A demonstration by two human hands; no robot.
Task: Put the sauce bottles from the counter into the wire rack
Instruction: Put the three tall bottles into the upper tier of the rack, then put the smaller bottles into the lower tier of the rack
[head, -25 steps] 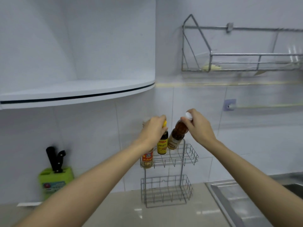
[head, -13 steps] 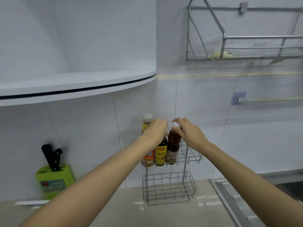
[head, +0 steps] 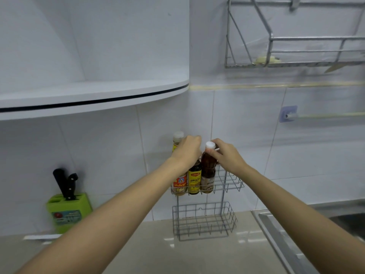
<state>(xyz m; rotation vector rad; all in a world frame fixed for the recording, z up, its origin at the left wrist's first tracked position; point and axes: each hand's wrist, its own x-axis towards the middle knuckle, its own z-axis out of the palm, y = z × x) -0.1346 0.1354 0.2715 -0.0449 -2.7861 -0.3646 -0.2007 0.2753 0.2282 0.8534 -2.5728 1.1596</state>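
A two-tier wire rack (head: pixel 230 183) stands on the counter against the tiled wall. Three sauce bottles stand upright in its upper basket: a tall white-capped one (head: pixel 179 181) at the left, a dark yellow-labelled bottle (head: pixel 194 179) in the middle, and a brown white-capped bottle (head: pixel 207 171) at the right. My left hand (head: pixel 188 151) is closed over the top of the yellow-labelled bottle, hiding its cap. My right hand (head: pixel 227 155) holds the brown bottle at its neck and shoulder. The lower basket (head: pixel 204 221) holds nothing.
A green knife block (head: pixel 69 211) with black-handled knives stands at the left on the beige counter (head: pixel 197 254). A curved white shelf (head: pixel 94 95) juts out above. A steel wall rack (head: pixel 296 46) hangs top right, a towel rail (head: pixel 324 115) below it, a sink edge (head: pixel 286 240) at right.
The brown bottle went from tilted above the rack to standing upright in the upper basket. My right hand slid from its cap to its neck. The view shifted slightly.
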